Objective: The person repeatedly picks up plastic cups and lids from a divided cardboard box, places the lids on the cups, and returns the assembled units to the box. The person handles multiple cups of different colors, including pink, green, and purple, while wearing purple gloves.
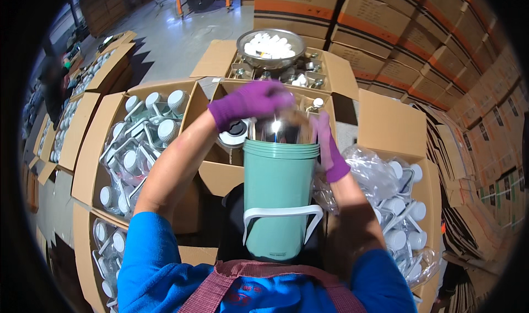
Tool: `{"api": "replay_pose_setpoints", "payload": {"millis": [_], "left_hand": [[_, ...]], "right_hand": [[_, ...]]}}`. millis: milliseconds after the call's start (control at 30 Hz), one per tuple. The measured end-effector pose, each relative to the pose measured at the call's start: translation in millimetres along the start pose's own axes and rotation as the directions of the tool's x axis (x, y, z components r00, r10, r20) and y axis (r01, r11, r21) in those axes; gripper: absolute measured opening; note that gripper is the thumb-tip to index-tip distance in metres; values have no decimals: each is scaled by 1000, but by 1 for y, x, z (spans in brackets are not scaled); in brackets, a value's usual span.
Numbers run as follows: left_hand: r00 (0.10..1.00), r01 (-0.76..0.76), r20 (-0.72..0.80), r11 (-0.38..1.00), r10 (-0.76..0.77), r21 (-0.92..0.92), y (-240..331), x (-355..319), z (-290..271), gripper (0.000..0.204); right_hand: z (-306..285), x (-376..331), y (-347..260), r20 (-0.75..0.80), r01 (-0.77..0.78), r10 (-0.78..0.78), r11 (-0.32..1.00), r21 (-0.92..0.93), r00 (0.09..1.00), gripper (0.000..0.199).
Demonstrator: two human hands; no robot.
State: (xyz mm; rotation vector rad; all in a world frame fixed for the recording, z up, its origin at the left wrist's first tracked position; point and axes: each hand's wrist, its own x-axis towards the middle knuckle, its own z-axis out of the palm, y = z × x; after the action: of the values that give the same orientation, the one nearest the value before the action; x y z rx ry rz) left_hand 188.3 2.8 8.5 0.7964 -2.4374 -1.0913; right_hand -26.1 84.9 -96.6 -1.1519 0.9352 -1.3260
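Note:
A tall pale-green jug casing [281,192] with a ribbed upper rim and a grey handle [284,211] stands upright in front of my body. Out of its top rises a shiny metal cylinder [278,130], partly hidden by my hands. My left hand [256,102], in a purple glove, is over the cylinder's upper left; motion smears its fingers. Along the right side of the cylinder lies my right hand [329,150], also gloved, its fingers stretched upward and their tips blurred. A white lid with a black centre [234,130] sits beyond the casing, left of it.
Left, an open carton [91,147] holds several white-capped jugs. On the right, another carton [424,197] holds more in plastic wrap. A metal bowl [270,62] of white parts rests on a carton ahead. Stacked boxes [369,23] stand behind; a person [54,87] is far left.

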Motion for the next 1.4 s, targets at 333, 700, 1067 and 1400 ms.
{"api": "replay_pose_setpoints", "payload": {"millis": [333, 700, 1067, 1400], "left_hand": [[871, 17, -326, 685, -368, -729, -203, -38, 6, 49], [740, -122, -410, 493, -534, -861, -204, -3, 76, 48], [516, -278, -759, 760, -398, -588, -163, 20, 62, 49], [471, -335, -874, 892, -119, -302, -60, 7, 24, 71]], "right_hand": [[-45, 109, 218, -30, -370, 450, 770, 520, 893, 76], [-4, 144, 136, 667, 676, -201, -34, -736, 717, 99], [9, 135, 23, 286, 486, -440, 455, -747, 851, 40], [5, 82, -39, 188, -207, 256, 946, -249, 948, 67]]}}
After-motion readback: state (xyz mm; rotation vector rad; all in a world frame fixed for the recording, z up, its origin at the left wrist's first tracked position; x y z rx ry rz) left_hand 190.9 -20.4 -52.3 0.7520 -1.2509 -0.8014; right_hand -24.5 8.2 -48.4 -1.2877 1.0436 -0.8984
